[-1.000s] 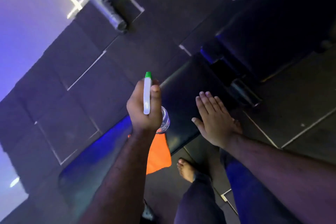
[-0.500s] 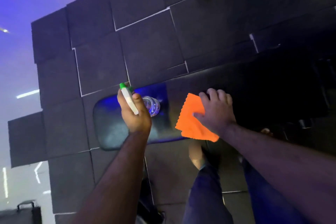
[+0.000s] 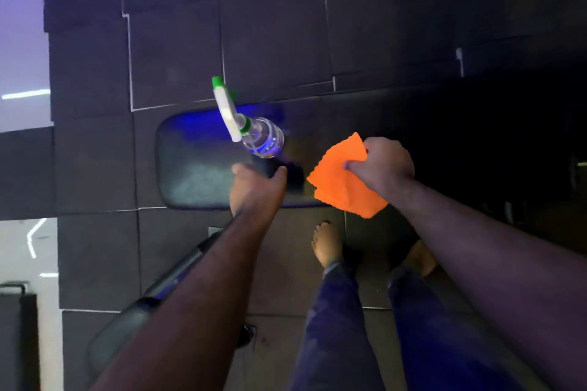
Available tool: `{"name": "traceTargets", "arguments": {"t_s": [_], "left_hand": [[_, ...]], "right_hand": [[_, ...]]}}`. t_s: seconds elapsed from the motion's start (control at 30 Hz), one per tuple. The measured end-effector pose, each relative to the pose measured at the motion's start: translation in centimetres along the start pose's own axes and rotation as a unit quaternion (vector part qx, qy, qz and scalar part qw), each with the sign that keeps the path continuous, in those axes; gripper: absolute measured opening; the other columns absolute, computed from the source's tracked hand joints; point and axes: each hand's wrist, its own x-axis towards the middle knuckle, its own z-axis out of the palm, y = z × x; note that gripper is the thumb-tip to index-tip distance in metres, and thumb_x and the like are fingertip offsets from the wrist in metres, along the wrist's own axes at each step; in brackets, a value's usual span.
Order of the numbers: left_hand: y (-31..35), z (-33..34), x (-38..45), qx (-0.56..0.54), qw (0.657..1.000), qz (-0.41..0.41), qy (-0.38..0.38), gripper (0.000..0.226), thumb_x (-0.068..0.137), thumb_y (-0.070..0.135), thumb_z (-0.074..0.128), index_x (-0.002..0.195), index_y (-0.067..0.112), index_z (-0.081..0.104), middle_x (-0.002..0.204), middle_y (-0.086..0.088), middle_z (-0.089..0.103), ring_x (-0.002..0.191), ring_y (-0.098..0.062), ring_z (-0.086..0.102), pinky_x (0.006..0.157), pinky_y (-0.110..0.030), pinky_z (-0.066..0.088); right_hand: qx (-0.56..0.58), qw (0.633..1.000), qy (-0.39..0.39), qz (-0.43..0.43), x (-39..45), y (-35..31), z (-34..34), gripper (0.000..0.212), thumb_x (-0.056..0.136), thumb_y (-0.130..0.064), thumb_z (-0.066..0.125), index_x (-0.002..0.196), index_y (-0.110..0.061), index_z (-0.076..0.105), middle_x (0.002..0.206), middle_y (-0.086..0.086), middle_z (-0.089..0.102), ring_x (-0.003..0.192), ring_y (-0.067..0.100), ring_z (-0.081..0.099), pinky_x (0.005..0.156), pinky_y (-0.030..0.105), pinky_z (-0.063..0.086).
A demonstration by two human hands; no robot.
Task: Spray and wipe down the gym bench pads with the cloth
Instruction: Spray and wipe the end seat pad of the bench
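Note:
A black padded bench pad [image 3: 193, 168] lies across the middle of the head view, lit blue at its far edge. A clear spray bottle [image 3: 262, 138] with a white and green trigger head stands tilted over the pad. My left hand [image 3: 257, 187] is curled around the bottle's dark lower part. To the right, my right hand [image 3: 381, 165] pinches a folded orange cloth [image 3: 343, 187] at the pad's near edge. The pad's right stretch [image 3: 413, 143] fades into darkness.
Dark rubber floor tiles [image 3: 270, 35] with pale seams surround the bench. A metal bench leg [image 3: 178, 270] runs down-left beneath my left forearm. My bare feet [image 3: 327, 244] stand close to the pad's near edge. A black case [image 3: 16, 333] sits at the lower left.
My left hand has slid from the trigger head down to the bottle's base. My right hand went from flat on the pad to gripping the orange cloth and lifting it. The view swung left.

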Motion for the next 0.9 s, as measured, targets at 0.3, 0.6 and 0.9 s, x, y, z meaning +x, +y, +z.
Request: {"name": "traceTargets", "arguments": {"t_s": [0.3,0.6,0.9], "left_hand": [[14.6,10.0,-12.4,-0.093,0.962,0.253,-0.04,0.031,0.103,0.056,0.056,0.103,0.026,0.06,0.074,0.019,0.057,0.083,-0.017,0.06,0.074,-0.03,0.037],[28.9,22.3,-20.5,0.113,0.848,0.507,-0.111,0.043,0.111,0.047,0.048,0.139,0.016,0.058,0.137,-0.013,0.067,0.125,-0.038,0.057,0.101,-0.049,0.049],[33.2,29.8,-23.6,0.193,0.753,0.626,-0.069,0.06,0.105,0.055,0.039,0.15,0.017,0.051,0.157,-0.009,0.055,0.149,-0.035,0.043,0.123,-0.056,0.034]], "right_hand": [[0.272,0.962,-0.018,0.028,-2.8,12.8,-7.0,0.035,0.089,-0.036,0.083,0.067,-0.015,0.068,0.065,-0.003,0.066,0.061,0.013,0.06,0.058,0.037,0.038],[0.437,0.871,0.169,0.148,-3.8,33.7,-19.3,0.027,0.088,-0.03,0.084,0.072,-0.014,0.072,0.062,-0.014,0.062,0.058,0.002,0.053,0.062,0.027,0.043],[0.104,0.889,0.391,0.216,0.0,46.3,-23.9,0.068,0.091,-0.043,0.078,0.148,-0.013,0.056,0.136,0.009,0.064,0.122,0.03,0.061,0.101,0.043,0.05]]}}
